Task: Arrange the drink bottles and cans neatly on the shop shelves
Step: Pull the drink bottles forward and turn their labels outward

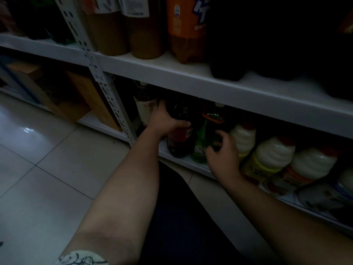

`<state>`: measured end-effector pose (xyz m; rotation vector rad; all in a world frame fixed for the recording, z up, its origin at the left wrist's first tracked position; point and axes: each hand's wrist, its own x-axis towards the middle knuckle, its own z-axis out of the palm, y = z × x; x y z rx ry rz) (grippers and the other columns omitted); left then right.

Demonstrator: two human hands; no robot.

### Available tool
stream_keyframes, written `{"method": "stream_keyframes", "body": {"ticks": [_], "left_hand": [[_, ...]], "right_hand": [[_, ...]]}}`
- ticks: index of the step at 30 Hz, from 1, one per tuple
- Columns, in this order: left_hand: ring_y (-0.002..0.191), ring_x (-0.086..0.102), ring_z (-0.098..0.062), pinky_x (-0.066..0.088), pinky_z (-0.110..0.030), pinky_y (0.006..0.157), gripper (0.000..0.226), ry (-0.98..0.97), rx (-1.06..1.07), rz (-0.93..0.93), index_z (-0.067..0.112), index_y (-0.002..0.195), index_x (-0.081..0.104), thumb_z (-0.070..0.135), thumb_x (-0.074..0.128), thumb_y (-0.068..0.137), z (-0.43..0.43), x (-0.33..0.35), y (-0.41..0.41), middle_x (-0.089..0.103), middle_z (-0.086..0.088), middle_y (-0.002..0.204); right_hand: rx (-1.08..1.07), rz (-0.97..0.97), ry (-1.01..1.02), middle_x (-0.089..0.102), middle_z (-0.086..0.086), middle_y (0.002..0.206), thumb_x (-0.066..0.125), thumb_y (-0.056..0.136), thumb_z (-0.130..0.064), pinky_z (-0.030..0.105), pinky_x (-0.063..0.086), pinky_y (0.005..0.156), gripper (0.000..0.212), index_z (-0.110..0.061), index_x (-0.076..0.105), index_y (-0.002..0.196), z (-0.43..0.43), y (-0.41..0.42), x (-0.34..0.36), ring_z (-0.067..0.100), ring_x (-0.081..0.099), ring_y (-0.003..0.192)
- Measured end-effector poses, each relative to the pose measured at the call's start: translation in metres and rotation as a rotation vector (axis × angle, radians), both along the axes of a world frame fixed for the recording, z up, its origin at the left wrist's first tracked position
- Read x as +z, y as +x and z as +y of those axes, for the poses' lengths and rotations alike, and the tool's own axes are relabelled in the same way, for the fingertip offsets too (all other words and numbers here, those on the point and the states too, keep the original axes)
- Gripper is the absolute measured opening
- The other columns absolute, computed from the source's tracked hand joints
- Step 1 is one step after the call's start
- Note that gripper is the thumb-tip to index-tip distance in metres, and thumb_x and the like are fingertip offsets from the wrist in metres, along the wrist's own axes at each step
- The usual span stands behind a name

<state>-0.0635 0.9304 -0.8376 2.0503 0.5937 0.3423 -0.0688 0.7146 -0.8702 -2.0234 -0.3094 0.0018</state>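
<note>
On the bottom shelf (181,161) stands a dark cola bottle (180,136) with a red label. My left hand (166,119) grips it round its upper body. Just right of it stands a green bottle (200,148) with a white label. My right hand (221,152) curls its fingers at the green bottle's side; whether it grips is unclear in the dim light. A dark bottle with an orange neck ring (213,117) stands behind the green one.
White milky bottles with yellow and orange labels (267,159) fill the shelf to the right. The upper shelf (172,73) carries amber, orange (183,29) and dark bottles. A perforated upright post (107,87) stands left, with cardboard boxes (57,92) beyond. Pale floor tiles lie below.
</note>
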Motion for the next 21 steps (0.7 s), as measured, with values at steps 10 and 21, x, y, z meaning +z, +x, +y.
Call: {"method": "stream_keyframes", "body": {"ticks": [10, 21], "left_hand": [[0.113, 0.058, -0.017, 0.052, -0.041, 0.093, 0.104, -0.276, -0.048, -0.086, 0.030, 0.130, 0.045, 0.041, 0.089, 0.036, 0.001, -0.012, 0.000, 0.059, 0.004, 0.124], [0.128, 0.046, -0.025, 0.042, -0.043, 0.104, 0.108, -0.318, 0.001, 0.081, 0.028, 0.143, 0.033, 0.059, 0.077, 0.049, 0.000, 0.000, 0.000, 0.042, -0.007, 0.143]], "right_hand": [[0.217, 0.091, -0.222, 0.054, 0.001, 0.111, 0.061, 0.081, -0.021, 0.032, 0.052, 0.075, 0.037, -0.018, 0.059, 0.118, 0.014, 0.013, -0.003, 0.015, 0.058, 0.087], [0.369, 0.311, -0.121, 0.047, 0.006, 0.138, 0.055, 0.086, -0.013, 0.026, 0.038, 0.091, 0.072, -0.022, 0.021, 0.148, 0.068, 0.008, 0.013, 0.022, 0.050, 0.117]]}}
